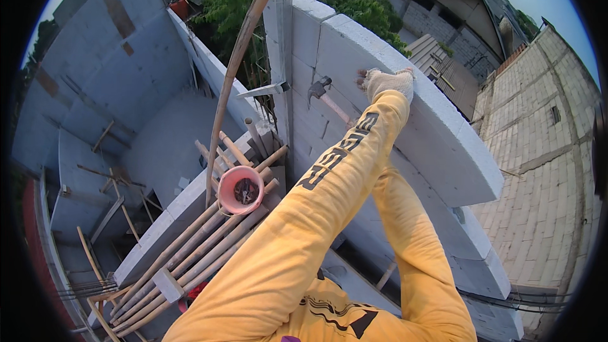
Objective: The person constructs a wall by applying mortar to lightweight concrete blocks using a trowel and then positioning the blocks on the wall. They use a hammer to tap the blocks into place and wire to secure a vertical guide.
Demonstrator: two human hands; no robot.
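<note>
The wall of large white lightweight blocks [437, 145] fills the space in front of and beneath both hands, its curved top course running off to the right of them. Beyond that top edge, the ground and neighbouring roofs lie far below. Well below and left of the hands lies a platform of lashed bamboo poles [190, 247], the only footing in view. It is narrow, with an open drop to the unfinished floor on its left. A long bent wooden pole [231, 76] rises left of the hands, close enough to catch a wide backswing. A pink plastic bucket [240, 190] sits on the bamboo below the left forearm, near the platform's end. The steel-headed hammer with a wooden handle [318, 90] lies against the block face just left of the left hand [387, 82], its handle running under the yellow sleeve. The left hand, in a pale knitted glove, rests on the top course with its fingers bent. I cannot tell whether it clamps the edge. The right hand is hidden behind the left arm, so its grip cannot be told. Short, controlled taps look wisest here, with the body weight kept towards the wall and the left hand braced. The clear room for swinging lies between the pole and the left hand.
</note>
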